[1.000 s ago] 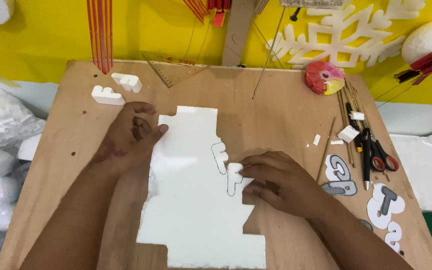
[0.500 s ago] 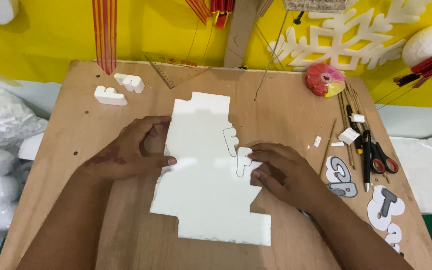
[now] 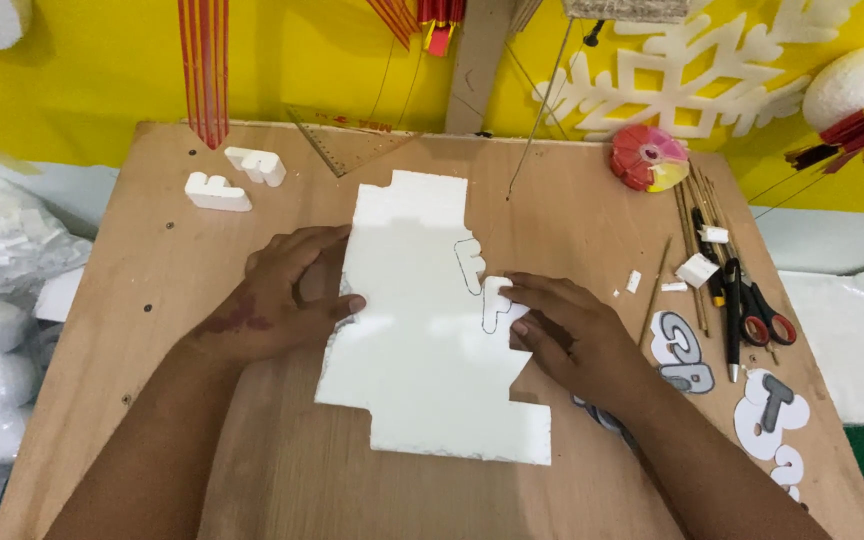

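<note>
Two hands press flat on a white foam sheet [image 3: 422, 330], which lies at the middle of the wooden surface [image 3: 152, 330]. Left hand [image 3: 277, 295] spreads its fingers over the sheet's left edge, clamping nothing; right hand [image 3: 567, 335] rests open-palmed at the sheet's right edge, fingertips on an outlined letter shape [image 3: 495, 303] (a second outline sits just above it). Left of the sheet, far corner, lie two cut foam letters [image 3: 237, 178]. Right of the sheet, scissors [image 3: 760, 318] and grey paper letters [image 3: 684, 350].
</note>
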